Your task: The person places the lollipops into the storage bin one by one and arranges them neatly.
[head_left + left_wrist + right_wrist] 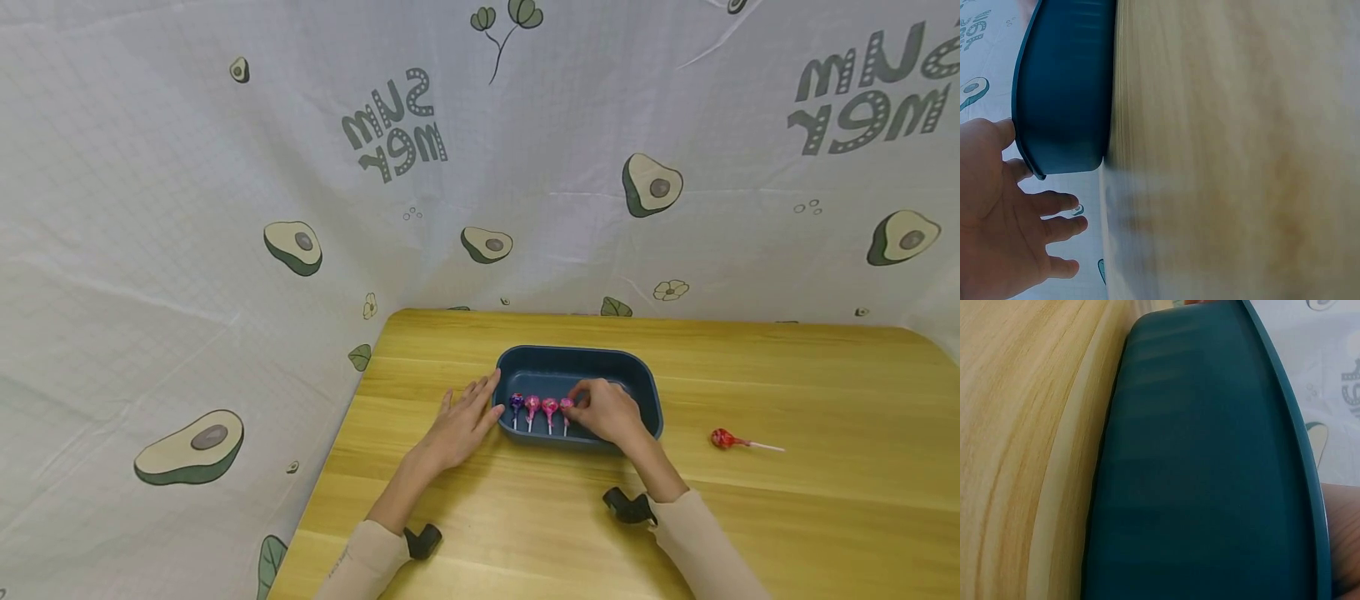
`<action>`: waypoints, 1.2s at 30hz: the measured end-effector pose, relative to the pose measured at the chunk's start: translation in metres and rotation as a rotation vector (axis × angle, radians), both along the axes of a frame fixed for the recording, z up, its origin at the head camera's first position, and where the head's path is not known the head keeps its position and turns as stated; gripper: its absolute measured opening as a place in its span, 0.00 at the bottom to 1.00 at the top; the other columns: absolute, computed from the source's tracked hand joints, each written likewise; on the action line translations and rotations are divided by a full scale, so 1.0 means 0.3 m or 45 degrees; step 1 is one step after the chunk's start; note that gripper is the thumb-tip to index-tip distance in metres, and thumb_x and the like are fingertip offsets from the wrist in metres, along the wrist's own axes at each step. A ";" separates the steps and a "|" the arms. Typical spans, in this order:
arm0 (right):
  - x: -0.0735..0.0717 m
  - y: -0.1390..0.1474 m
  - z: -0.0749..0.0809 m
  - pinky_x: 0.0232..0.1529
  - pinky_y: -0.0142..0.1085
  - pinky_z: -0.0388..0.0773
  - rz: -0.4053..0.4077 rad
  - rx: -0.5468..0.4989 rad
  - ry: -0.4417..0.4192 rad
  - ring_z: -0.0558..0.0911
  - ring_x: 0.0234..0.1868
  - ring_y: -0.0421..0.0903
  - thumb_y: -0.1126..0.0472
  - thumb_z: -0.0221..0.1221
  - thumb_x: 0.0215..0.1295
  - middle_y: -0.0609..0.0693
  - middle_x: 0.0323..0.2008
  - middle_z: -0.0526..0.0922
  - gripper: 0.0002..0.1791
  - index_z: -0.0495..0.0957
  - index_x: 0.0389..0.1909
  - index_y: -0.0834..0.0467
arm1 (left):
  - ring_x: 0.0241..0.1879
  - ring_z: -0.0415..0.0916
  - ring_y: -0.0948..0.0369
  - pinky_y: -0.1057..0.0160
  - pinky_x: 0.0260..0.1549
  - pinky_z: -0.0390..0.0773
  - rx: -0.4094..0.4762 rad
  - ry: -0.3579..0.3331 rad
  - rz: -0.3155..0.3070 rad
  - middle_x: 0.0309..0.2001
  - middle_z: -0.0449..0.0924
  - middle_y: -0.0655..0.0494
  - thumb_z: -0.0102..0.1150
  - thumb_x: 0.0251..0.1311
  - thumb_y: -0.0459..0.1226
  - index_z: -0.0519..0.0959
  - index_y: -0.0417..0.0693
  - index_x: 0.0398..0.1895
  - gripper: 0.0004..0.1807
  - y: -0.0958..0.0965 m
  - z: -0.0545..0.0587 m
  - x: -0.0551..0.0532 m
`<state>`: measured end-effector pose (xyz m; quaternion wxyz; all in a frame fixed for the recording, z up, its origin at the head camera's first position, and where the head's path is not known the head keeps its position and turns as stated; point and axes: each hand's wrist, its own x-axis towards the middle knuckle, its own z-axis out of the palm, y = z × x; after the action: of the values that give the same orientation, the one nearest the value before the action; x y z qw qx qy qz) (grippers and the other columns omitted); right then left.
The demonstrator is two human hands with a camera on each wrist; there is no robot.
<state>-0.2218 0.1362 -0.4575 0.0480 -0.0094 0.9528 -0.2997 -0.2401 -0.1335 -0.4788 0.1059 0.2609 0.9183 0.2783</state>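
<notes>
A dark blue tray (577,350) stands on the wooden table, with several lollipops in a row along its near side. Leftmost is a purple lollipop (517,401); pink ones, such as the pink lollipop (532,403), follow to its right. My right hand (609,410) reaches into the tray and pinches the head of the rightmost pink lollipop (566,403). With fingers straight and spread, my left hand (463,423) touches the tray's left end; the left wrist view shows its thumb at the rim. In the right wrist view the tray wall (1204,456) hides most of the right hand.
A red lollipop (722,438) with a white stick lies on the table (840,392), right of the tray. Behind and to the left hangs a white cloth (540,142) printed with avocados. Black wrist cameras, such as the right one (628,506), sit at both cuffs.
</notes>
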 end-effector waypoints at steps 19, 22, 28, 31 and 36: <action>0.085 0.126 0.078 0.21 0.34 0.65 -0.131 -0.058 0.282 0.71 0.20 0.42 0.57 0.68 0.68 0.62 0.42 0.88 0.22 0.81 0.57 0.65 | 0.83 0.48 0.44 0.31 0.78 0.38 -0.006 0.010 -0.004 0.84 0.50 0.47 0.28 0.81 0.61 0.40 0.64 0.86 0.36 -0.003 -0.005 -0.001; 0.119 0.206 0.099 0.17 0.33 0.63 -0.186 -0.072 0.362 0.68 0.17 0.39 0.56 0.67 0.69 0.64 0.45 0.87 0.24 0.80 0.60 0.65 | 0.83 0.48 0.44 0.30 0.78 0.38 0.002 0.014 -0.003 0.84 0.50 0.46 0.28 0.81 0.60 0.41 0.63 0.86 0.36 -0.003 -0.001 -0.003; 0.193 0.408 0.074 0.15 0.35 0.66 -0.221 -0.116 0.276 0.70 0.13 0.41 0.51 0.61 0.75 0.70 0.53 0.83 0.28 0.74 0.66 0.66 | 0.83 0.50 0.44 0.29 0.78 0.39 -0.001 0.018 -0.007 0.83 0.51 0.46 0.28 0.81 0.61 0.41 0.63 0.86 0.36 -0.003 0.002 -0.002; 0.233 0.511 0.046 0.18 0.35 0.70 -0.210 -0.025 0.177 0.77 0.18 0.44 0.49 0.59 0.76 0.72 0.54 0.82 0.29 0.74 0.65 0.69 | 0.83 0.49 0.44 0.30 0.78 0.39 0.003 0.013 -0.011 0.83 0.51 0.45 0.27 0.81 0.61 0.41 0.63 0.86 0.36 0.000 0.001 0.000; 0.285 0.630 0.021 0.34 0.51 0.81 -0.163 0.143 -0.002 0.85 0.42 0.67 0.47 0.62 0.73 0.72 0.50 0.85 0.32 0.76 0.61 0.72 | 0.83 0.49 0.45 0.30 0.78 0.39 -0.001 0.011 0.000 0.83 0.51 0.45 0.28 0.81 0.61 0.41 0.64 0.86 0.36 0.005 0.001 0.003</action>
<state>-0.1362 0.3252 -0.4514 0.0298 0.0545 0.9667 -0.2484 -0.2392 -0.1321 -0.4785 0.1019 0.2623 0.9189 0.2766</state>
